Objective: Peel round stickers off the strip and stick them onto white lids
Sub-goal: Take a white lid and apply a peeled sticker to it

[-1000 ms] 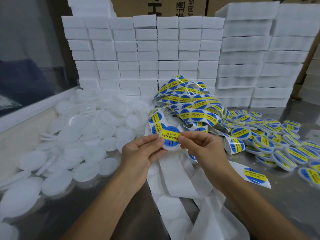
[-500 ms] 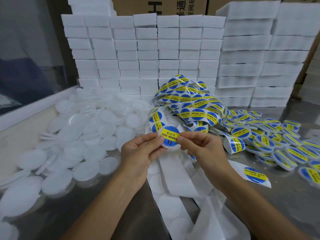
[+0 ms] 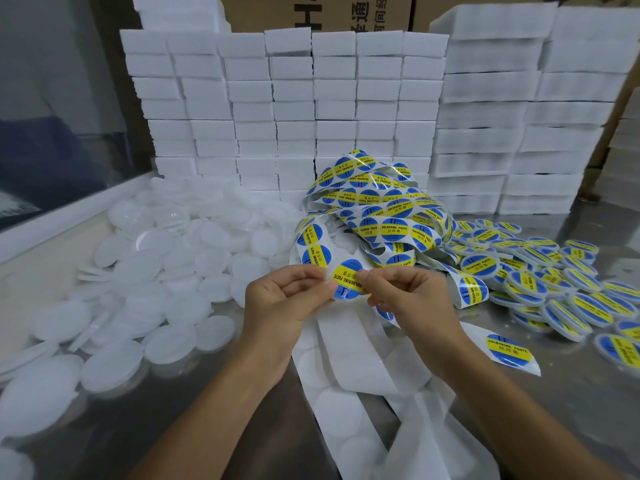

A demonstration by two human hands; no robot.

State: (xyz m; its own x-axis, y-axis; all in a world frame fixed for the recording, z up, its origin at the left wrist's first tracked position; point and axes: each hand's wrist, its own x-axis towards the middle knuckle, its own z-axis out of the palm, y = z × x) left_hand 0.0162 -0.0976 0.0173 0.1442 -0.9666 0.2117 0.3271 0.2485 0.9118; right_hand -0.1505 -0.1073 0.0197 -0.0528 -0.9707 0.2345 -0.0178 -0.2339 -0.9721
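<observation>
Left hand (image 3: 282, 299) is pinching the left edge of a round blue-and-yellow sticker (image 3: 347, 279), thumb and forefinger curled on it. I'm seeing the right hand (image 3: 410, 297) pinching the sticker's right edge the same way, both raised over the middle of the steel table (image 3: 568, 403). Can't tell whether a lid is sitting behind the sticker. The sticker strip (image 3: 377, 209) is looping up in a loose pile just beyond the hands, toward the table's back edge. Its spent white backing (image 3: 349, 386) is trailing under my wrists toward the near edge, round blanks showing on it. Bare white lids (image 3: 145, 271) are heaping over the table's left side, from the near-left corner back to the foam. Stickered lids (image 3: 554, 282) are piling up on the right side, overlapping each other. One cut piece of backing with a single sticker (image 3: 509, 349) is lying flat just right of my right forearm. White foam blocks (image 3: 311, 109) are stacking along the back edge, with cardboard boxes (image 3: 346, 12) behind them.
</observation>
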